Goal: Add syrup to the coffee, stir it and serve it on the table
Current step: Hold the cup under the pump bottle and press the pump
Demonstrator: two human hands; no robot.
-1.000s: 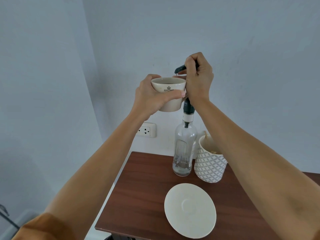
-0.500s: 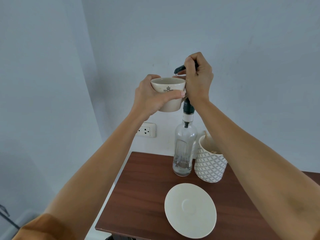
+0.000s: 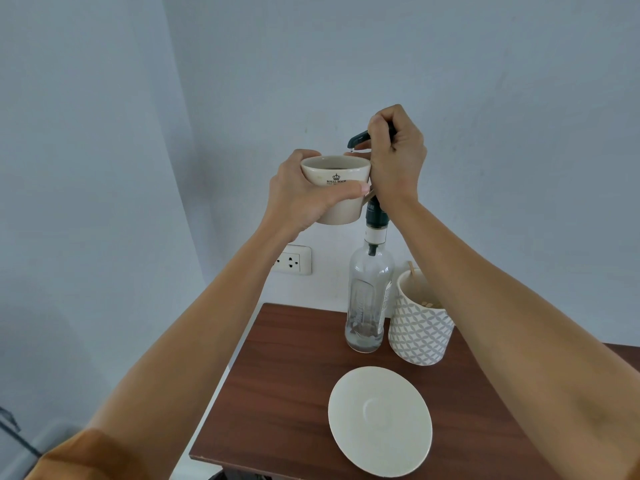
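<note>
My left hand (image 3: 304, 199) grips a cream coffee cup (image 3: 337, 174) with dark coffee inside, held high in the air. A clear glass syrup bottle (image 3: 369, 303) stands on the brown table (image 3: 287, 386), nearly drained, with a dark green pump on top. My right hand (image 3: 396, 157) is closed over the pump head (image 3: 358, 137). The spout points left, just above the cup's right rim, and a drop hangs from its tip. A cream saucer (image 3: 381, 420) lies on the table near the front edge.
A white and grey patterned holder (image 3: 420, 332) with wooden stir sticks stands right of the bottle. A white wall socket (image 3: 294, 259) sits behind my left forearm. The table's left edge and front edge are close to the saucer.
The cup, the pump and both hands have stayed almost still. A drop now shows at the spout tip.
</note>
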